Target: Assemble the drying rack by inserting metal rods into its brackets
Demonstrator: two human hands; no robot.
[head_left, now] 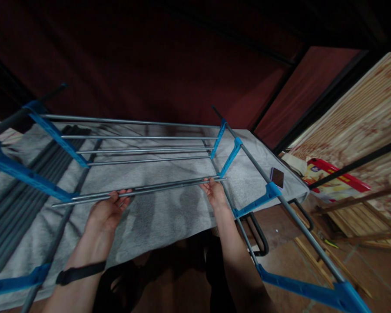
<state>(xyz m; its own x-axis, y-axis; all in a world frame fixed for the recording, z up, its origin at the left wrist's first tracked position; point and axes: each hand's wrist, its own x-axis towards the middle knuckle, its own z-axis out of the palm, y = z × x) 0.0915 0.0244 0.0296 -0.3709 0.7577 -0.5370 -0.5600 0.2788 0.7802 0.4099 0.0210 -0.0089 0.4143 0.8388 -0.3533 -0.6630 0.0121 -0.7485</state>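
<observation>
My left hand [109, 208] and my right hand [215, 191] hold a bundle of thin grey metal rods [156, 187] level between them, fingers curled under it. The rods span the gap between two side frames of a rack. The left side frame has blue plastic brackets [26, 176] on grey poles. The right side frame [263, 198] has the same blue brackets on a long grey pole. Several thin rods [140, 150] run between the frames further back. A dark strap circles my left wrist.
A grey cloth [169, 217] covers the surface under the rack. Several dark grey tubes [16, 204] lie on it at the left. A dark phone [276, 177] rests near the cloth's right edge. A red package [335, 176] and wooden slats [355, 217] lie on the floor at right.
</observation>
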